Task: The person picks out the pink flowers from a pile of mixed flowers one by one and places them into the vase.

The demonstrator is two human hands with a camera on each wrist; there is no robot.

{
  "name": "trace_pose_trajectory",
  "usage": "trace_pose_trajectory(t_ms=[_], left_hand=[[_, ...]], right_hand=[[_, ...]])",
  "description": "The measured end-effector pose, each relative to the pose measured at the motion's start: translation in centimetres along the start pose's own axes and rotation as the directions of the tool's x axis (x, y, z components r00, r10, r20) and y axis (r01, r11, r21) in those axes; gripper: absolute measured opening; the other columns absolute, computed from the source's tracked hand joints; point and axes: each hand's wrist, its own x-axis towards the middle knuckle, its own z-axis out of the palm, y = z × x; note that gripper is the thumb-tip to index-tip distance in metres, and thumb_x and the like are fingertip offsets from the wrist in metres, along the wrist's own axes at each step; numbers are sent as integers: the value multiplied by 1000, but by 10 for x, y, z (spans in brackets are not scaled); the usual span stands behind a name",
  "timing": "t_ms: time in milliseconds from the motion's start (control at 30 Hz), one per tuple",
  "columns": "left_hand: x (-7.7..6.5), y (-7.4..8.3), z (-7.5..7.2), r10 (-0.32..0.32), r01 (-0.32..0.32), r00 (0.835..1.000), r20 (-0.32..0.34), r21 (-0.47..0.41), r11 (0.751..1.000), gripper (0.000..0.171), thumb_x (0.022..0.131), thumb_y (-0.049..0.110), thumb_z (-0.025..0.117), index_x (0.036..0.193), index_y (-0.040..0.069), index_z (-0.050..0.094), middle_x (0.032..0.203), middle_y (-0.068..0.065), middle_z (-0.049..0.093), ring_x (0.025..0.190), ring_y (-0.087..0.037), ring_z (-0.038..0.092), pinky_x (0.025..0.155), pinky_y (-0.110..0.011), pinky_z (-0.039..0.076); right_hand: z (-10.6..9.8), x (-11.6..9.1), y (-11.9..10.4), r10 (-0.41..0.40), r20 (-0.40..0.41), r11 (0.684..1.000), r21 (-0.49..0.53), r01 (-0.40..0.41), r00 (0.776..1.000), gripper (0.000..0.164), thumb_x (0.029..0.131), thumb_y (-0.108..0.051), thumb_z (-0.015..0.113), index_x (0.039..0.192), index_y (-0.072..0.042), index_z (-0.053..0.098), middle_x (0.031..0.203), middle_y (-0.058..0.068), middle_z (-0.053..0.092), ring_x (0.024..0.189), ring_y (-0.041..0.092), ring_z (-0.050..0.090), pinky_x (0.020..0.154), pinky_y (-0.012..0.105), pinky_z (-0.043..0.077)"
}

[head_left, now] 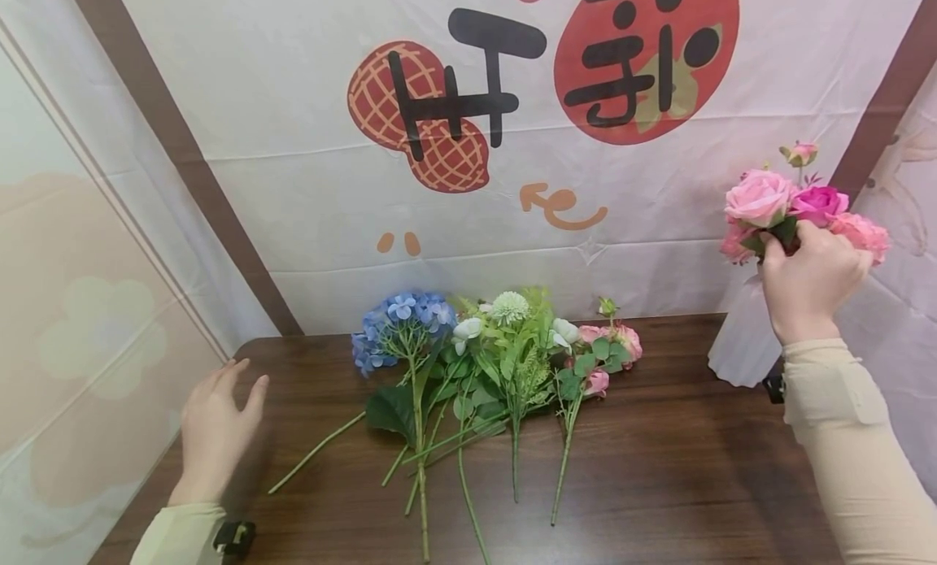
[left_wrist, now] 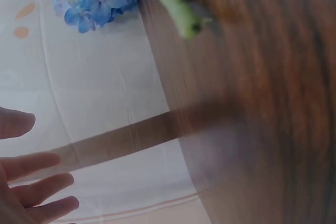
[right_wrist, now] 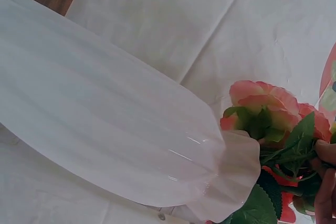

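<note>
- Pink rose bunch (head_left: 761,197): at the ruffled mouth of the white fluted vase (head_left: 745,337); lower stems hidden, presumably inside.
- Right hand (head_left: 820,276): pinching the bunch just under the blooms, probably to spare the petals.
- Vase: standing on its base, rear right of the dark wood tabletop (head_left: 659,467), apart from the loose flowers, perhaps for elbow room.
- Left hand (head_left: 220,423): fingers spread, holding nothing, near a bare stem end (left_wrist: 184,19).
- Blue hydrangea (head_left: 401,321), pale green pompon (head_left: 510,308), pink rose spray (head_left: 600,349): heads toward the printed backdrop (head_left: 315,207), stems toward the person, seemingly for easy grasping.
</note>
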Motion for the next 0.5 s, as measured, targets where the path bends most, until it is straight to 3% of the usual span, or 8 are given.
trace_pose_trajectory(t_ms=[500], left_hand=[[0,-2,-4,-18,18,1000,13,7,1000,43,92,23,57,124,-6,55,126,-31,53,117,-51,44,97,-63,30]], right_hand=[[9,-5,5,-1,-76,1000,17,2,997,33,91,-24,57,84,8,60,82,33,62,77,50,54,84,57,29]])
